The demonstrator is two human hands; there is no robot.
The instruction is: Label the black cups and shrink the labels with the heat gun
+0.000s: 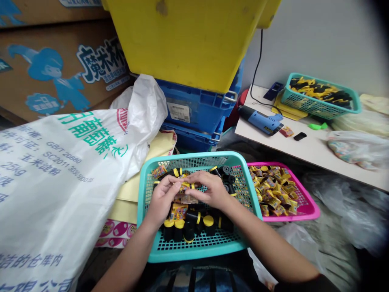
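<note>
A teal mesh basket (194,251) rests on my lap with several small black cylinders with yellow caps (188,225) and small colourful packets (178,211) in it. Both my hands meet over its middle. My left hand (161,200) and my right hand (209,190) pinch together on one small black-and-yellow piece (186,185), fingers closed around it. A pink basket (304,209) full of the colourful packets (273,190) sits just to the right.
A big white printed sack (51,174) lies to the left. Blue crates (197,113) and a yellow bin (188,40) stand behind. On the white table (304,150) at right are a blue power tool (261,119), a teal basket of black-yellow parts (319,95) and plastic bags (358,148).
</note>
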